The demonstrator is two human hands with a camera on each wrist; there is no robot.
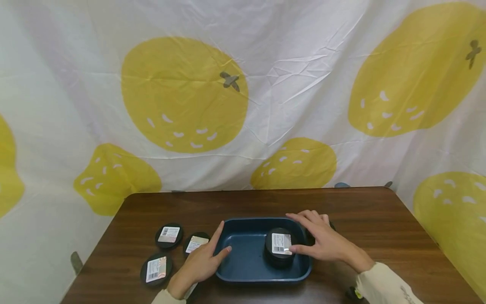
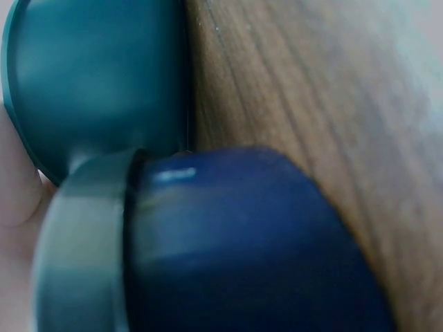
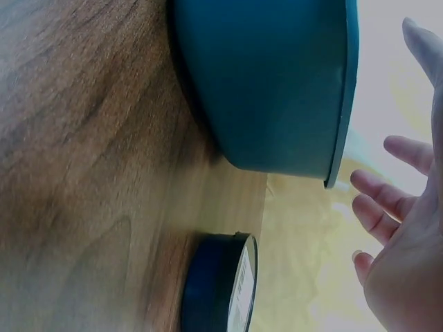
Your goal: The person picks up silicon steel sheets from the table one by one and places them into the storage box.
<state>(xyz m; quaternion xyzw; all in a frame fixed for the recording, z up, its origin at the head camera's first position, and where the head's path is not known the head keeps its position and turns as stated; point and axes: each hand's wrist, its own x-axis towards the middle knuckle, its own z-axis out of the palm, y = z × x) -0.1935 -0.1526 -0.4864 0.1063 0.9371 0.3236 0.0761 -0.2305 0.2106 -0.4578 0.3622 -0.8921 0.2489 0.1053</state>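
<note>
A dark blue rectangular tray (image 1: 243, 278) lies on the table. Inside, toward its right end, sits a round black tub (image 1: 281, 236) with a white label on its lid; a second one may be beneath it. My left hand (image 1: 199, 264) is at the tray's left rim, index finger straight and thumb over the edge. Over the right end spreads my right hand (image 1: 326, 240), its thumb tip at the labelled lid; whether it touches, I cannot tell. The right wrist view shows that hand's fingers (image 3: 377, 220) loosely bent, holding nothing. A blurred tub (image 2: 235, 242) fills the left wrist view's foreground.
Left of the tray stand several more labelled tubs, including a far one (image 1: 174, 243), a near one (image 1: 146, 274) and one beside my left hand (image 1: 196, 236). Another tub (image 3: 208, 280) stands beyond the tray's right side. A lemon-print cloth (image 1: 265, 105) hangs behind the table (image 1: 379, 236).
</note>
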